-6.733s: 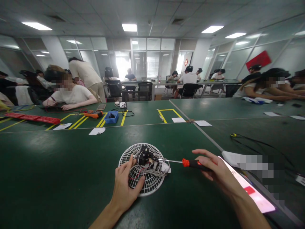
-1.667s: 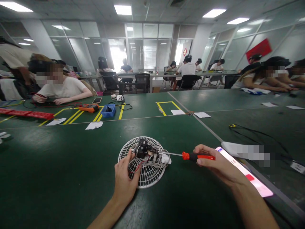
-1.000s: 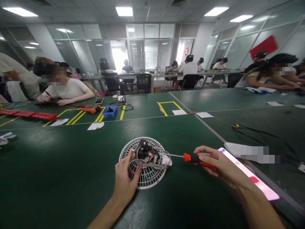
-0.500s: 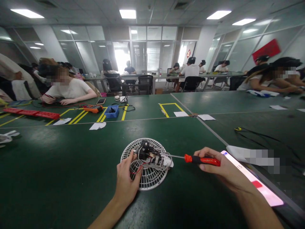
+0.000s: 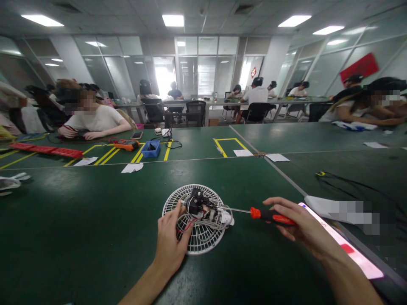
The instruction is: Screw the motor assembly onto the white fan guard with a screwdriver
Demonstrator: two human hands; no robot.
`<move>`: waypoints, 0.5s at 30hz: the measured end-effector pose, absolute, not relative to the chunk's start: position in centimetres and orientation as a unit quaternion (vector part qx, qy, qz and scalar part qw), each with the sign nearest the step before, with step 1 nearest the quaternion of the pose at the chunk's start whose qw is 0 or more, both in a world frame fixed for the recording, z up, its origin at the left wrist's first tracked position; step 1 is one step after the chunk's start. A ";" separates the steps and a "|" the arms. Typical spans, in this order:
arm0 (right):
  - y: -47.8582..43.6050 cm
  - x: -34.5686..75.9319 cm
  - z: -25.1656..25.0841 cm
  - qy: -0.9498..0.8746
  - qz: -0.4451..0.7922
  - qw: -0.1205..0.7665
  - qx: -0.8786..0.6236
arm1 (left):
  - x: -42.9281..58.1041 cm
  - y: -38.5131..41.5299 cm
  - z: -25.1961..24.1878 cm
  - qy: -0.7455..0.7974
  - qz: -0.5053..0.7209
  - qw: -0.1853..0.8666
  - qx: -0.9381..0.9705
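A white round fan grille [image 5: 203, 246] lies on the green table, with a black fan motor assembly [image 5: 194, 203] and a bundle of pale cable on top. My left hand [image 5: 173, 237] grips the assembly's left side, fingertips at the motor housing and thumb near red wires. A red-and-black screwdriver [image 5: 256, 213] is in my right hand [image 5: 292, 220], its handle under the palm. Those fingers are loosened and partly stretched along the handle. The steel shaft points left into the assembly; its tip is hidden among the parts. A white plug-like piece [image 5: 226, 217] sits at the assembly's right end.
A phone with a lit screen [image 5: 343, 243] lies just right of my right forearm. Farther off are a blue bin [image 5: 150, 149], an orange multimeter [image 5: 126, 145], red trays [image 5: 47, 149] and paper slips [image 5: 132, 167]. A co-worker [image 5: 98, 116] sits across the table.
My right hand's fingers have loosened from a wrapped grip to a straighter hold on the screwdriver handle. The left hand and fan parts stay together; the whole view has shifted slightly.
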State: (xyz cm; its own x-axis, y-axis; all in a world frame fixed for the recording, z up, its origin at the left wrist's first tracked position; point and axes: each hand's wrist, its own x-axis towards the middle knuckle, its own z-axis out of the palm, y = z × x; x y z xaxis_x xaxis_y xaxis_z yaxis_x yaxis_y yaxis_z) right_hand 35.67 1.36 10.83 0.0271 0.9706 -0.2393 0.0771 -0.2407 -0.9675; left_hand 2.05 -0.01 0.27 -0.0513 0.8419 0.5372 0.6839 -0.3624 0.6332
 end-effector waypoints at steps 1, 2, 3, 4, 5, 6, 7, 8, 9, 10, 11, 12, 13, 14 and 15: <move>1.3 35.7 10.9 -0.454 0.534 0.425 -0.573 | 2.1 0.0 0.3 0.561 0.464 0.089 0.680; 1.3 35.7 10.9 -0.457 0.537 0.430 -0.565 | 2.1 0.0 0.3 0.563 0.464 0.093 0.678; 1.2 35.7 11.0 -0.460 0.542 0.434 -0.554 | 2.1 0.0 0.2 0.565 0.464 0.098 0.675; 1.2 35.8 11.0 -0.465 0.546 0.437 -0.542 | 2.1 0.0 0.2 0.567 0.464 0.101 0.673; 1.1 35.9 11.0 -0.471 0.550 0.440 -0.531 | 2.1 0.0 0.2 0.569 0.463 0.104 0.671; 1.1 36.1 11.0 -0.478 0.551 0.441 -0.522 | 2.1 0.0 0.2 0.571 0.463 0.106 0.669; 1.0 36.3 11.0 -0.489 0.549 0.440 -0.516 | 2.1 0.0 0.2 0.573 0.463 0.108 0.668; 1.0 36.6 11.0 -0.501 0.544 0.438 -0.512 | 2.1 0.0 0.2 0.575 0.463 0.110 0.666; 0.9 36.8 10.9 -0.513 0.535 0.436 -0.510 | 2.1 -0.1 0.2 0.576 0.463 0.110 0.665; 0.9 37.0 10.9 -0.526 0.524 0.435 -0.510 | 2.1 -0.1 0.1 0.576 0.463 0.110 0.665; 1.0 37.2 10.8 -0.536 0.514 0.433 -0.511 | 2.1 -0.1 0.1 0.575 0.462 0.108 0.666; 1.0 37.3 10.7 -0.542 0.507 0.431 -0.514 | 2.1 -0.1 0.1 0.573 0.462 0.105 0.669; 1.0 37.4 10.7 -0.543 0.503 0.429 -0.518 | 2.1 -0.1 0.1 0.571 0.462 0.101 0.671; 1.1 37.4 10.6 -0.540 0.503 0.428 -0.521 | 2.1 -0.1 0.2 0.568 0.463 0.097 0.674; 1.1 37.4 10.6 -0.535 0.506 0.428 -0.524 | 2.1 -0.1 0.2 0.565 0.463 0.092 0.677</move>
